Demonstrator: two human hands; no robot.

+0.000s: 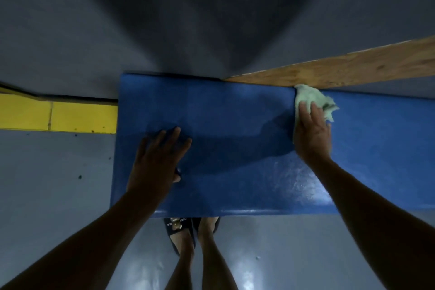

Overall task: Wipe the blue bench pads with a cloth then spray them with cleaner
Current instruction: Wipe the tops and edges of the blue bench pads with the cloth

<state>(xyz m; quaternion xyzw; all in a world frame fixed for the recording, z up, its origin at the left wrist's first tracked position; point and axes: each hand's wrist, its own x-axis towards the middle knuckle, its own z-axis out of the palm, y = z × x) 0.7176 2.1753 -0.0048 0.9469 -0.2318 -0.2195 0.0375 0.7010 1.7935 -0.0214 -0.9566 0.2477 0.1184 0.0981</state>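
We see the blue pad (pixel 235 129) lying across the middle, its far edge against a wooden plank (pixel 341 70) on the right. Our right hand (pixel 312 134) presses a pale green cloth (pixel 313 99) flat near the pad's far edge, fingers straight. Our left hand (pixel 160 155) rests released, fingers spread, on the pad's left part. A yellow ledge (pixel 58 115) sits further left.

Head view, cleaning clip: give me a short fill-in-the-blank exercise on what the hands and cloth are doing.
1. The right hand presses a pale green ____ onto the blue pad.
2. The left hand lies ____ on the pad, holding nothing.
3. Behind the cloth runs a ____ plank.
4. Left of the pad is a ____ ledge.

Missing words: cloth; flat; wooden; yellow
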